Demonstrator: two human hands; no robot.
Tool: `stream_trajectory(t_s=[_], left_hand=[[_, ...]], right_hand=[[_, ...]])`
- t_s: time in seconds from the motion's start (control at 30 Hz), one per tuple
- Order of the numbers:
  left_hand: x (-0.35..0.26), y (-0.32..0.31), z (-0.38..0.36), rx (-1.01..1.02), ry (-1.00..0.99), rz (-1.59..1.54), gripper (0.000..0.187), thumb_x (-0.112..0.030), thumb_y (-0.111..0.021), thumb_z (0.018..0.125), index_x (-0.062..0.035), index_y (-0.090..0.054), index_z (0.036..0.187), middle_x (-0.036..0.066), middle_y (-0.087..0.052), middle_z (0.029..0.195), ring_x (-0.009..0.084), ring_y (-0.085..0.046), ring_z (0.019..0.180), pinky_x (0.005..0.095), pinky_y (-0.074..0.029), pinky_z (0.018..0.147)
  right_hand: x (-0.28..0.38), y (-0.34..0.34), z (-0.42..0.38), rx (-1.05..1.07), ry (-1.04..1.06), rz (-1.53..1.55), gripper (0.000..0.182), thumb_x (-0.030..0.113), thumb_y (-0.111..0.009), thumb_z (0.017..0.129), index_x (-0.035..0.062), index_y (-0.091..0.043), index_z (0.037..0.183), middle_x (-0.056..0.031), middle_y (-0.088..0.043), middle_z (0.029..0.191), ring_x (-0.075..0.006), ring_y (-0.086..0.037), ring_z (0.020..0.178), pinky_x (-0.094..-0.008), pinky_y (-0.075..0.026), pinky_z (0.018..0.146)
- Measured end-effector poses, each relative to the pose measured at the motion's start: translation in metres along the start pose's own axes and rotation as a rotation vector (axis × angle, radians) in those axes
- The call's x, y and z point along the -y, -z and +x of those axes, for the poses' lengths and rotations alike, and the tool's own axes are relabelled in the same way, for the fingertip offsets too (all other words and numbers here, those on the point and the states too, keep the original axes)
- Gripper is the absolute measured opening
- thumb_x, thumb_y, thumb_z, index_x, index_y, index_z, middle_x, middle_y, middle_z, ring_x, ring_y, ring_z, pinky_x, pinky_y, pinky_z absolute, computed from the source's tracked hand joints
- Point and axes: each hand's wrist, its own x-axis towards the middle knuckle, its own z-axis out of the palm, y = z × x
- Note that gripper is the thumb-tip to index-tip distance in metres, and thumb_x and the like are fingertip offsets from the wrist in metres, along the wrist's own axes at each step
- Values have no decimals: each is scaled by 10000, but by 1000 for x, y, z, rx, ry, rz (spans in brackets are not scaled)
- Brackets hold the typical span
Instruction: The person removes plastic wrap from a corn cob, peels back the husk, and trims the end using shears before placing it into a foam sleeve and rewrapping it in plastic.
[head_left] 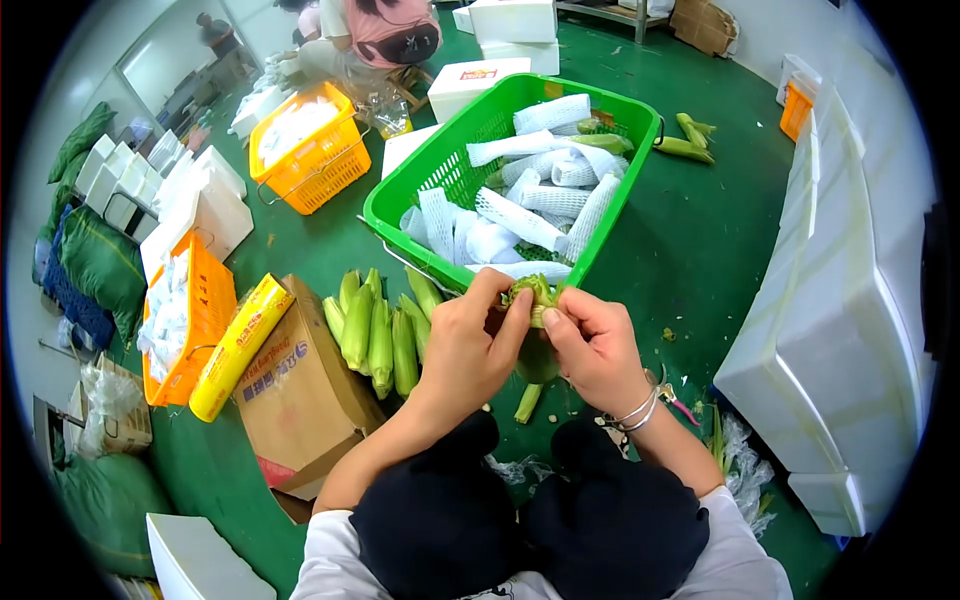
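Note:
Between my two hands is a green ear of corn (539,292), its cut, ragged end pointing up and its lower part partly behind my fingers. My left hand (468,340) pinches that upper end from the left. From the other side, my right hand (602,348), with silver bangles on the wrist, presses thumb and fingers against it. Just beyond them stands a green basket (385,222) filled with pieces in white foam net sleeves (520,218). Several unpeeled corn ears (378,335) lie on the floor left of my left hand.
A cardboard box (310,385) and a yellow roll (240,345) lie left. Orange crates (318,165) with white contents stand farther back. White foam boxes (820,370) line the right. Pink-handled scissors (684,410) lie near my right wrist. A seated person (385,35) is at the back.

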Motion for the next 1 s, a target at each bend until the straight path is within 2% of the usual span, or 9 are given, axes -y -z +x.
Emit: stream_trajectory(t_s=[0.03, 0.17, 0.27, 0.4, 0.5, 0.6, 0.77, 0.87, 1.0], left_hand=[[2, -1, 2, -44, -80, 12, 127, -76, -629, 870, 11, -537, 880, 77, -474, 525, 146, -444, 421, 286, -336, 427], [5, -2, 5, -123, -61, -70, 105, -71, -612, 884, 19, -566, 853, 61, -512, 553, 103, -451, 446, 267, -339, 435], [5, 1, 6, -154, 122, -295, 98, -68, -592, 898, 29, -598, 895, -5, -534, 590, 31, -416, 510, 220, -315, 449], [0, -1, 6, -210, 199, -485, 102, -74, -597, 898, 25, -589, 877, -15, -536, 598, 26, -402, 516, 212, -305, 451], [6, -10, 1, -226, 127, -362, 92, -69, -603, 890, 13, -580, 858, 23, -556, 595, 56, -455, 495, 229, -337, 451], [-1, -14, -1, -211, -96, -80, 57, -37, -594, 876, 3, -572, 842, 113, -577, 610, 178, -572, 496, 284, -414, 474], [8, -14, 1, -262, -104, -108, 73, -44, -595, 879, 10, -572, 836, 102, -578, 604, 168, -556, 480, 279, -407, 464], [15, -9, 2, -299, -49, -119, 91, -51, -599, 879, 16, -575, 823, 96, -576, 597, 152, -538, 467, 267, -391, 452], [24, -6, 5, -307, 76, -253, 118, -61, -600, 885, 31, -589, 812, 45, -594, 607, 64, -500, 487, 233, -352, 439]], right_hand=[[-3, -1, -2, -35, 21, -24, 239, 108, -544, 906, 7, -473, 701, 29, -401, 527, -23, -338, 486, -226, -272, 437], [-10, -2, -12, -118, 92, -9, 239, 101, -553, 897, 2, -481, 691, 20, -438, 522, -35, -372, 455, -220, -298, 430], [-1, -4, -19, -152, 114, 19, 236, 91, -556, 891, -5, -498, 684, 2, -470, 507, -43, -432, 428, -214, -327, 415], [5, -2, -20, -146, 139, -22, 241, 88, -551, 892, -13, -508, 677, -13, -490, 495, -49, -484, 423, -213, -351, 403], [14, 7, -10, -91, 19, -111, 277, 128, -572, 889, -19, -516, 661, -36, -500, 475, -89, -499, 404, -246, -364, 403], [23, -1, 5, -121, 137, -610, 338, 225, -634, 860, -23, -548, 646, -120, -520, 481, -242, -535, 395, -327, -389, 412], [4, -3, 10, -171, 196, -522, 272, 187, -617, 872, -13, -573, 693, -134, -519, 496, -243, -530, 393, -325, -382, 411], [-5, -11, 2, -217, 260, -390, 159, 130, -604, 871, -14, -653, 823, -108, -530, 502, -200, -497, 376, -298, -369, 406], [-5, -5, -18, -218, 348, -537, 123, 86, -613, 851, -25, -666, 839, -98, -547, 518, -204, -506, 385, -304, -370, 408]])
